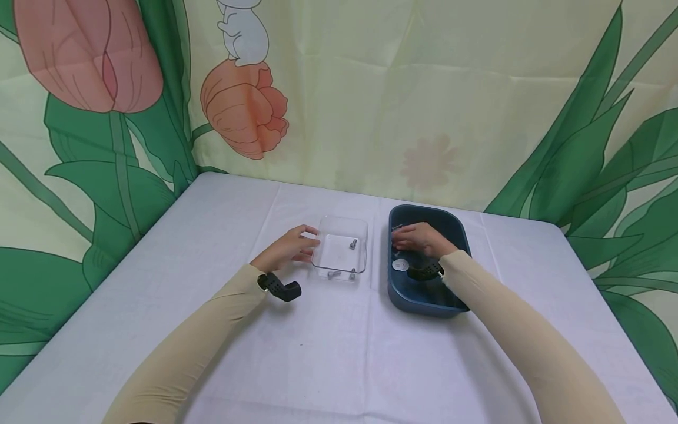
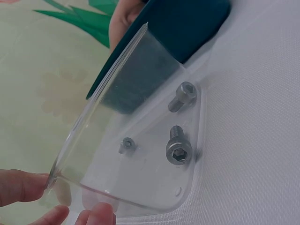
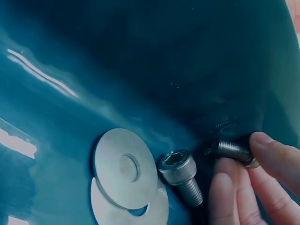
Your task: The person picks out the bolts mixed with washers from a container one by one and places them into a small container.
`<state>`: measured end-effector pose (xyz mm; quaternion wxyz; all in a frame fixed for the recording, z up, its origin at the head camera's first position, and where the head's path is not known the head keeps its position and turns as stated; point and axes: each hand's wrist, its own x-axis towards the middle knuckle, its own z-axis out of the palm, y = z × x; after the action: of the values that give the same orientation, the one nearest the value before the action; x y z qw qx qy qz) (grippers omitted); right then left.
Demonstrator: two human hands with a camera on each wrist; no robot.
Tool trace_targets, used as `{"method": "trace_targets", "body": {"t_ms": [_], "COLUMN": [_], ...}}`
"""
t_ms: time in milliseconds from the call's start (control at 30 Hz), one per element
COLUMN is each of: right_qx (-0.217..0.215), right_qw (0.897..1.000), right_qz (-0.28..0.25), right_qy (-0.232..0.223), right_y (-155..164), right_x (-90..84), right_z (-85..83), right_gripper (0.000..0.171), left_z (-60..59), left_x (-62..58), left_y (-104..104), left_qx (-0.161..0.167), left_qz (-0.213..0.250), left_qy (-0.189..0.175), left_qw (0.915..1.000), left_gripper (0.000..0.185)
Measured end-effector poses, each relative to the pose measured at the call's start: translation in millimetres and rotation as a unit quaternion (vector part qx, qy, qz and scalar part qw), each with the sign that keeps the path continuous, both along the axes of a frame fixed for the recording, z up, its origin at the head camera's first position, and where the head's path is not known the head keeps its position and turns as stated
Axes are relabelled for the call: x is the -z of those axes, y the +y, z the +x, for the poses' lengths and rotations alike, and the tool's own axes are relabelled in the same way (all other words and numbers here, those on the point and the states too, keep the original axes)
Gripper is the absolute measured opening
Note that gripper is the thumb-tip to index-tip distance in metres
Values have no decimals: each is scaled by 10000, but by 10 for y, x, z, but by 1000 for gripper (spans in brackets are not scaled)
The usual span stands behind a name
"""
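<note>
Inside the dark blue tub (image 1: 402, 303), my right hand (image 1: 421, 238) pinches a small bolt (image 3: 229, 150) between thumb and fingers. Its threaded end shows, while the other end is hidden by the fingertips. Close beside it in the right wrist view lie a socket-head bolt (image 3: 180, 173) and two overlapping flat washers (image 3: 110, 164). My left hand (image 1: 288, 247) is at the left side of a clear plastic box (image 1: 365, 253), fingers loosely extended and fingertips at its rim and wall. Three socket-head bolts (image 2: 178, 147) lie in that box.
The clear box stands left of the tub, with a narrow strip of white tablecloth (image 1: 377, 265) between them. A curtain (image 1: 344, 118) printed with flowers hangs behind the table. Black wrist straps (image 1: 281, 288) sit on both wrists.
</note>
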<state>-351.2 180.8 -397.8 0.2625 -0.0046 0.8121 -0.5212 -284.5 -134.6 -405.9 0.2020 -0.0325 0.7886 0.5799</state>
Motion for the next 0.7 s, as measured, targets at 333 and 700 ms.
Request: {"method": "trace_targets", "body": {"t_ms": [333, 700], "right_qx": [351, 208], "right_qw": [9965, 9944], "right_qz": [-753, -1005], "right_qy": [113, 244], "right_y": [-14, 3], "right_x": [33, -44], "right_z": [0, -10], "right_gripper": [44, 44], "left_z": [-7, -11], "left_x": [5, 4], "left_y": [-4, -13], "left_qx": [-20, 29], "left_qz": [-93, -55], "left_qy": [3, -19], "left_qw": [10000, 10000], "left_gripper": [42, 43]}}
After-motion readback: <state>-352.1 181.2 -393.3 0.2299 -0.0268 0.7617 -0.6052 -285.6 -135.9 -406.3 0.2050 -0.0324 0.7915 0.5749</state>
